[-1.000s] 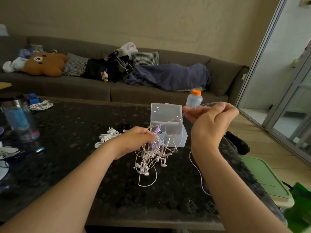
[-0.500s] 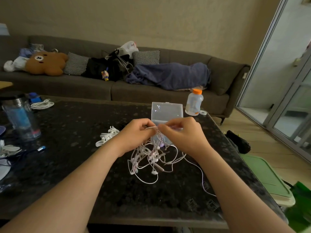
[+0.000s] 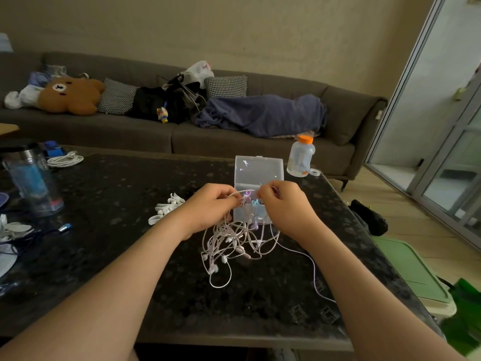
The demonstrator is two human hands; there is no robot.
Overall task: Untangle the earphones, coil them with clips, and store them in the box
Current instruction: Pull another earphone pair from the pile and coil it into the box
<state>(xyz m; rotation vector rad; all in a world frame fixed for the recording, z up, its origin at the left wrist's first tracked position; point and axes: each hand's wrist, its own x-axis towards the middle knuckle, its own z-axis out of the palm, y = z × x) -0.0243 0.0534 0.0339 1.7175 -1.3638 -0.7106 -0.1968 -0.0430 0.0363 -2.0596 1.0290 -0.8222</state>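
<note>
A tangle of pale pink and white earphones (image 3: 235,243) hangs from both hands over the dark stone table (image 3: 109,204). My left hand (image 3: 208,209) grips the top of the tangle. Close beside it, my right hand (image 3: 283,207) pinches a cord. One loose cord (image 3: 313,272) trails right across the table. The clear plastic box (image 3: 257,173) stands open just behind my hands, lid upright. A small pile of white clips (image 3: 166,208) lies left of my left hand.
A bottle with an orange cap (image 3: 300,157) stands right of the box. A tumbler (image 3: 33,183), a coiled white cable (image 3: 65,160) and small items sit at the table's left. A grey sofa (image 3: 182,131) runs behind. A green-lidded bin (image 3: 408,269) stands on the floor at right.
My right hand came down from its raised position at the right, where it pulled a cord out, and now meets my left hand at the top of the tangle.
</note>
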